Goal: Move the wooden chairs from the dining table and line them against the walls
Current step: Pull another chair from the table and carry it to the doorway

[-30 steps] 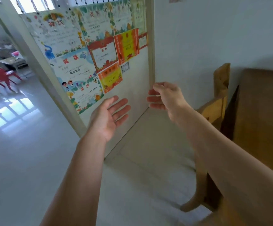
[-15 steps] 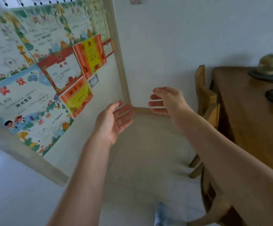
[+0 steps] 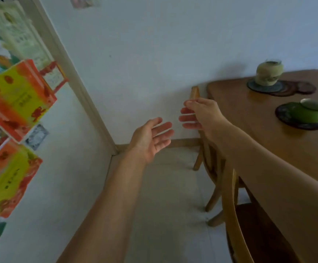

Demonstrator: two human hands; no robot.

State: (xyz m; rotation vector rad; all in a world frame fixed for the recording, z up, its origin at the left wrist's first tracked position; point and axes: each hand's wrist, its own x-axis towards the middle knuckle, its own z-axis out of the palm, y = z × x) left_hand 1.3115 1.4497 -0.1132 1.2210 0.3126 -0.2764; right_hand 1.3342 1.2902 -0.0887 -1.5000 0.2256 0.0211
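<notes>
two hands reach out empty: the left hand (image 3: 150, 138) palm-up with fingers spread, the right hand (image 3: 201, 116) loosely uncurled near the top of a wooden chair (image 3: 195, 93) tucked at the dining table (image 3: 249, 118). a second chair (image 3: 232, 205) stands nearer, also at the table. neither lines the wall (image 3: 154, 54); the job looks barely begun here.

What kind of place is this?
Probably a dining corner in a home: a wooden dining table with a green cup on it, a wooden chair pushed in beside it, and colourful certificates posted nearby.
</notes>
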